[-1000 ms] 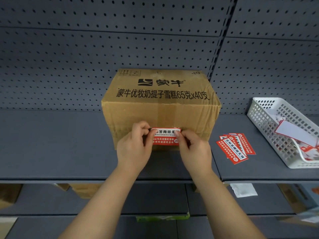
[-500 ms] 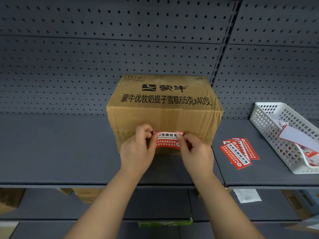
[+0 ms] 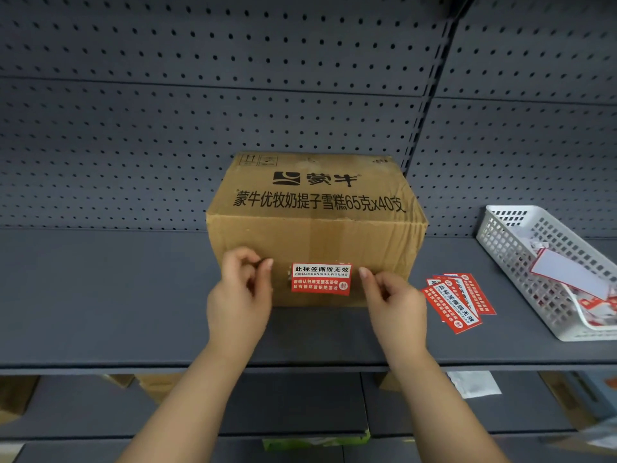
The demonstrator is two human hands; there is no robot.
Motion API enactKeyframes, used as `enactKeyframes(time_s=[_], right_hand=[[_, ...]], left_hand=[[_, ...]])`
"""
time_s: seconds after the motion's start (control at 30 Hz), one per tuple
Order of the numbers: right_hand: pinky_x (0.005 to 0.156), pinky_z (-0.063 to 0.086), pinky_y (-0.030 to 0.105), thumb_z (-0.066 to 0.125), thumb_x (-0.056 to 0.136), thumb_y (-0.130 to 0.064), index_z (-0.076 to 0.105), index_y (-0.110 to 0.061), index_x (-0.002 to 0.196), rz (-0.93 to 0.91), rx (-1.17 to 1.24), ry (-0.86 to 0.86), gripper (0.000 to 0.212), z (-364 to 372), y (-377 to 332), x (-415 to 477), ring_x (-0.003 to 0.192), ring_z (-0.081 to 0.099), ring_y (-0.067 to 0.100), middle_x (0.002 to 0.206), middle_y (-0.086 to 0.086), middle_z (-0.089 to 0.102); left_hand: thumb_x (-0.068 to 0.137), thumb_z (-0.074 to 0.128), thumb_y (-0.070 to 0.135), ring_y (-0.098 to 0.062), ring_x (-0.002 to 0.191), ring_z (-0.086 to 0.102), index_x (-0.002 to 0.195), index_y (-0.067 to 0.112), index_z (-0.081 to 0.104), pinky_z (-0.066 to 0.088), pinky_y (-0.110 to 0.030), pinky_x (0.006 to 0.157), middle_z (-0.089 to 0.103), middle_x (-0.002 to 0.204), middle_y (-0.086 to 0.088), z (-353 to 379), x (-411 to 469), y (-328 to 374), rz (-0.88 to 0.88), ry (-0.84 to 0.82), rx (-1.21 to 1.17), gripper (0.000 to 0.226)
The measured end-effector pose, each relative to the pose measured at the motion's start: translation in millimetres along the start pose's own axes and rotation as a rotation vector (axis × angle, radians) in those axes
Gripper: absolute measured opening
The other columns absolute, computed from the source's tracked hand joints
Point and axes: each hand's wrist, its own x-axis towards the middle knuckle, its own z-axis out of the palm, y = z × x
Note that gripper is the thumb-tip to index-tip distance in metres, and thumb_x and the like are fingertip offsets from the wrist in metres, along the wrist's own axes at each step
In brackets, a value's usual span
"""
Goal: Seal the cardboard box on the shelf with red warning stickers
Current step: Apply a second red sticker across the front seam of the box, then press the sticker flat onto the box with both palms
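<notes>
Box (image 3: 317, 228) with a red sticker (image 3: 321, 279) stuck between both hands' fingers.
Left hand (image 3: 238, 295) and right hand (image 3: 395, 300) are loosely curled and hold nothing; unpressed edges may peel.

A white plastic basket (image 3: 507, 248) sits at the right end of the grey shelf board (image 3: 100, 295), holding a white card (image 3: 571, 272) and some red-and-white scraps. Left of the basket and behind it rises the grey pegboard back wall (image 3: 200, 111), split by a slotted upright (image 3: 430, 105). Below the basket, on a lower shelf, lies a white packet (image 3: 474, 384); brown cartons (image 3: 150, 384) stand further left there
</notes>
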Motion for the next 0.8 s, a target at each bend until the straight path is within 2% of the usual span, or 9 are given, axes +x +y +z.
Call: enactKeyframes(time_s=[0.07, 0.13, 0.2, 0.27, 0.33, 0.43, 0.53, 0.63, 0.8], right_hand=[[0.058, 0.049, 0.041, 0.057, 0.089, -0.038, 0.063, -0.012, 0.077, -0.241, -0.011, 0.045, 0.03, -12.6, 7.3, -4.2, 0.063, 0.058, 0.024, 0.068, 0.006, 0.065], [0.086, 0.046, 0.037, 0.057, 0.089, -0.03, 0.063, -0.012, 0.109, -0.562, -0.2, -0.038, 0.028, -19.4, 9.6, -9.7, 0.102, 0.061, 0.027, 0.109, 0.009, 0.07], [0.108, 0.029, 0.047, 0.052, 0.091, -0.033, 0.046, -0.016, 0.137, -0.822, -0.465, -0.168, 0.049, -14.9, 11.7, -10.4, 0.135, 0.037, 0.027, 0.144, 0.004, 0.048], [0.113, 0.017, 0.059, 0.046, 0.093, -0.043, 0.026, -0.022, 0.147, -0.881, -0.668, -0.211, 0.06, -2.5, 13.9, -8.0, 0.145, 0.014, 0.026, 0.154, -0.005, 0.029], [0.112, 0.007, 0.064, 0.042, 0.094, -0.05, 0.015, -0.026, 0.149, -0.832, -0.798, -0.251, 0.065, 5.2, 15.8, -2.0, 0.147, 0.0, 0.025, 0.156, -0.009, 0.019], [0.112, -0.001, 0.063, 0.038, 0.093, -0.053, 0.016, -0.031, 0.149, -0.819, -0.924, -0.257, 0.064, -3.4, 20.4, 8.7, 0.145, 0.006, 0.025, 0.154, -0.014, 0.014], [0.111, 0.004, 0.066, 0.038, 0.093, -0.054, 0.018, -0.033, 0.148, -0.778, -0.982, -0.216, 0.062, -27.1, 29.4, 15.7, 0.143, 0.015, 0.026, 0.152, -0.015, 0.018], [0.11, 0.007, 0.067, 0.04, 0.092, -0.053, 0.019, -0.029, 0.149, -0.735, -0.959, -0.198, 0.065, -40.5, 37.6, 12.5, 0.144, 0.011, 0.027, 0.153, -0.012, 0.021], [0.112, 0.008, 0.062, 0.037, 0.093, -0.054, 0.019, -0.026, 0.149, -0.831, -0.931, -0.328, 0.066, -13.0, 23.5, -7.9, 0.142, 0.015, 0.024, 0.155, -0.009, 0.016]], left_hand=[[0.09, 0.057, 0.031, -0.016, 0.065, 0.057, 0.107, 0.023, 0.05, 0.048, -0.034, 0.057, 0.063, 0.075, -0.002, -16.3, -3.6, -3.7, 0.135, 0.008, 0.034, 0.02], [0.092, 0.053, 0.031, -0.022, 0.098, 0.056, 0.12, 0.016, 0.057, 0.043, -0.033, 0.084, 0.063, 0.105, -0.01, -22.7, -10.3, -6.9, 0.444, -0.068, 0.214, 0.033], [0.094, 0.047, 0.032, -0.032, 0.13, 0.037, 0.136, 0.013, 0.047, 0.027, -0.046, 0.107, 0.041, 0.141, -0.012, -14.6, -14.6, -12.1, 0.759, -0.217, 0.394, 0.046], [0.097, 0.038, 0.039, -0.03, 0.142, 0.011, 0.147, 0.014, 0.024, 0.009, -0.055, 0.113, 0.014, 0.156, -0.006, 3.1, -16.4, -17.4, 0.892, -0.342, 0.588, 0.057], [0.096, 0.033, 0.048, -0.027, 0.144, -0.001, 0.149, 0.015, 0.011, 0.0, -0.055, 0.113, -0.001, 0.157, -0.004, 16.6, -12.4, -23.5, 0.865, -0.416, 0.765, 0.066], [0.094, 0.028, 0.053, -0.024, 0.144, -0.004, 0.149, 0.018, 0.008, -0.005, -0.056, 0.112, -0.006, 0.157, 0.002, 14.4, -0.4, -36.9, 0.807, -0.434, 0.92, 0.068], [0.094, 0.028, 0.053, -0.022, 0.144, -0.002, 0.149, 0.021, 0.013, -0.003, -0.058, 0.112, -0.002, 0.157, 0.005, -4.6, 4.2, -49.5, 0.773, -0.388, 0.915, 0.065], [0.093, 0.03, 0.051, -0.024, 0.144, 0.001, 0.148, 0.022, 0.018, 0.001, -0.061, 0.111, 0.005, 0.158, 0.004, -17.8, -0.3, -48.6, 0.726, -0.366, 0.86, 0.064], [0.094, 0.026, 0.052, -0.023, 0.144, 0.0, 0.149, 0.02, 0.01, -0.004, -0.061, 0.111, -0.005, 0.158, 0.003, 3.6, -24.4, -22.9, 0.787, -0.5, 0.81, 0.066]])
